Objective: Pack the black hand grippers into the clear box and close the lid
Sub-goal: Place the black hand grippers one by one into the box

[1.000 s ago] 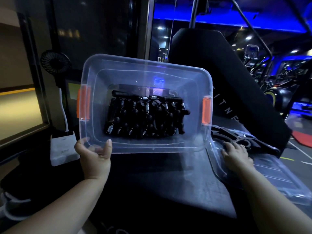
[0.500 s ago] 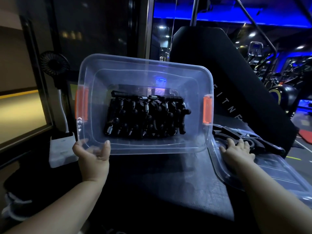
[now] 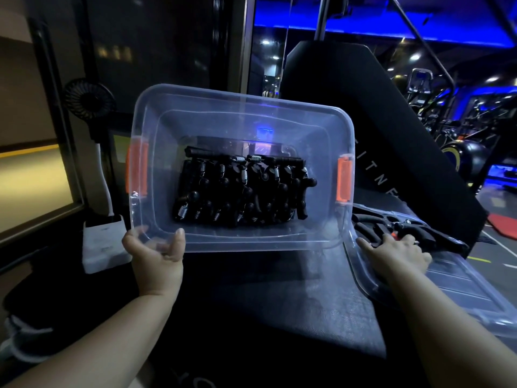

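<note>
The clear box (image 3: 316,130) with orange side latches is tilted up toward me, its opening facing the camera. Several black hand grippers (image 3: 240,189) with metal springs lie packed on its bottom. My left hand (image 3: 155,252) grips the box's near-left corner, thumb over the rim. The clear lid (image 3: 458,287) lies flat to the right of the box. More black hand grippers (image 3: 372,226) lie on the lid's far end. My right hand (image 3: 397,252) reaches onto them, fingers curling over one; the grip itself is hidden.
A dark mat (image 3: 279,303) covers the surface under the box. A white power block (image 3: 102,242) and a small black fan (image 3: 89,100) stand at the left. A black padded panel (image 3: 377,121) rises behind, with gym machines beyond.
The box has stayed tilted up in my left hand. My right hand has crept slightly farther over the loose grippers on the lid.
</note>
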